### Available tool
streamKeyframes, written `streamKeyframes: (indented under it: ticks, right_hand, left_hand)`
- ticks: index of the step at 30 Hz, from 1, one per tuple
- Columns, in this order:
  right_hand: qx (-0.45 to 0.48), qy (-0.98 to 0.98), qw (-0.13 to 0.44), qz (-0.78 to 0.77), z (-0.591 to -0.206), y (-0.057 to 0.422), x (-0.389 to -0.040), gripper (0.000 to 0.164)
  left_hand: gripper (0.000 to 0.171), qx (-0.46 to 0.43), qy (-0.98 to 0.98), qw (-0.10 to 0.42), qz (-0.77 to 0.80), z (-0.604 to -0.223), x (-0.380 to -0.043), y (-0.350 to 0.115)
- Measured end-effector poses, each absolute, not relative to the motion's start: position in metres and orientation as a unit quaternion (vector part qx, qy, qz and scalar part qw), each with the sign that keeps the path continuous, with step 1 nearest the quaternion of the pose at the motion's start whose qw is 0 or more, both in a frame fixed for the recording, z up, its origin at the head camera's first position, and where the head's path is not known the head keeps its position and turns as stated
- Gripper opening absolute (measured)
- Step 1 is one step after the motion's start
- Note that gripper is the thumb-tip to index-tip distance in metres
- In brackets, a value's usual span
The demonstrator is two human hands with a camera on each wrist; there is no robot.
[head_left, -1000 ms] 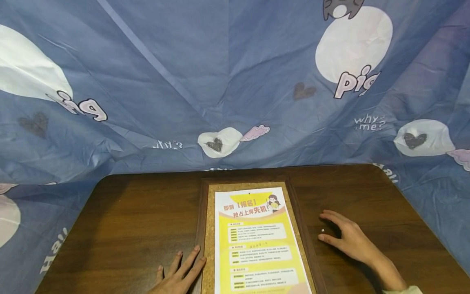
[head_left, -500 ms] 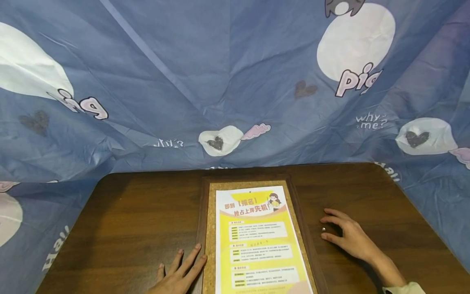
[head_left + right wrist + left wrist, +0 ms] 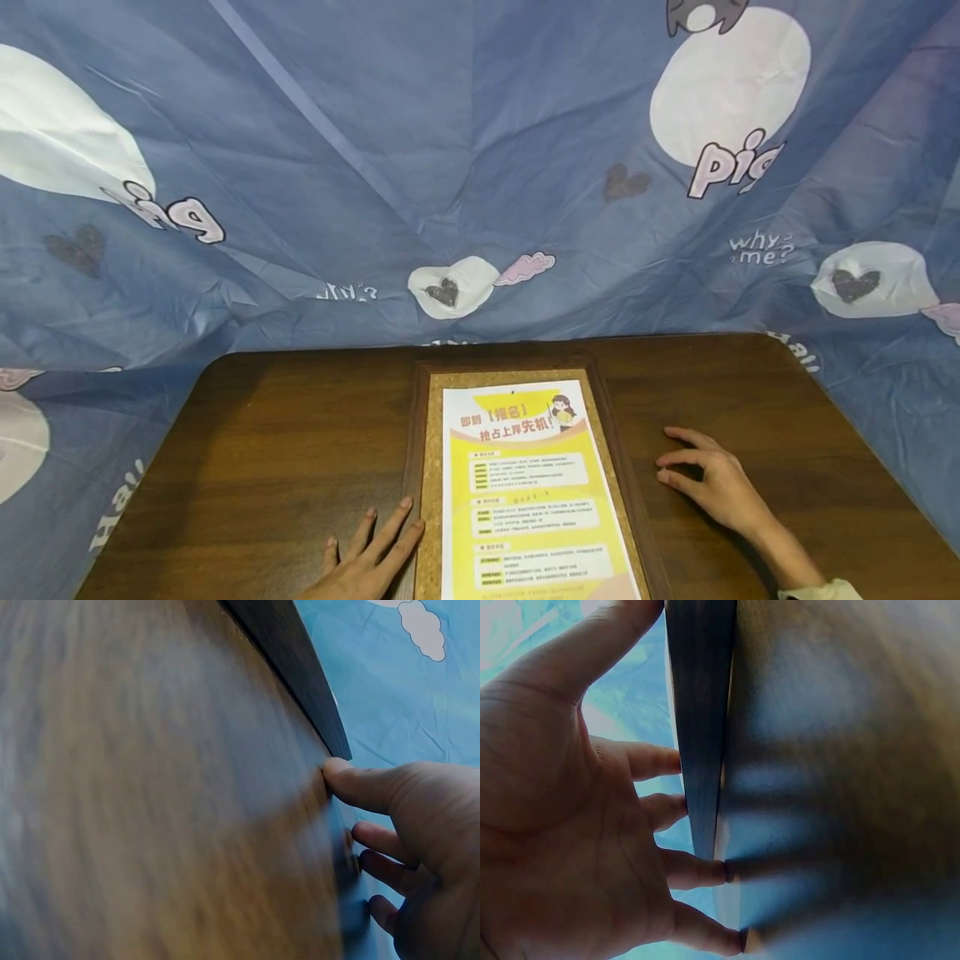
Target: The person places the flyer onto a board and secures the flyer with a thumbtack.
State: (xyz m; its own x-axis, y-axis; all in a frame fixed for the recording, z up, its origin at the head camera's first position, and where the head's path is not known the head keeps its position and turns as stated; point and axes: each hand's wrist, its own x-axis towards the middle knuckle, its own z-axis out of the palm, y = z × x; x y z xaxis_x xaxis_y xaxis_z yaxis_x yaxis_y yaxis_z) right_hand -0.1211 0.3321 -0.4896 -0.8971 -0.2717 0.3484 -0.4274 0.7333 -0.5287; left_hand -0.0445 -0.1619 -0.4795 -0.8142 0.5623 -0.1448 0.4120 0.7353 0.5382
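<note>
Closing its fingers nearly together, my right hand [image 3: 716,483] now hides the small shiny object seen earlier, right of the brown wood-framed corkboard [image 3: 434,467]; I read a pinch forming but can't tell whether it grips. My left hand [image 3: 358,567], fingers apart, rests at the corkboard's left edge. No container shows.

A pale cream sleeve [image 3: 823,591] ends on the person's right forearm [image 3: 783,552]; the left hand [image 3: 363,565] and right hand [image 3: 718,485] are bare.
</note>
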Motion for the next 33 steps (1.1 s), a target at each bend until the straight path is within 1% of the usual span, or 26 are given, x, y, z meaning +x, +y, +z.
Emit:
streamKeyframes:
  ticks: [6, 20, 33]
  right_hand:
    - [0.173, -0.927, 0.137, 0.304, -0.489, 0.330, -0.121, 0.019]
    - [0.170, -0.927, 0.145, 0.302, -0.490, 0.330, -0.121, 0.018]
    - [0.154, -0.928, 0.121, 0.318, -0.478, 0.333, -0.125, 0.015]
  left_hand:
    - [0.096, 0.260, 0.920, 0.151, 0.253, -0.481, -0.045, -0.162]
    - [0.095, 0.254, 0.921, 0.153, 0.252, -0.478, -0.044, -0.160]
    - [0.093, 0.249, 0.925, 0.141, 0.250, -0.478, -0.043, -0.158]
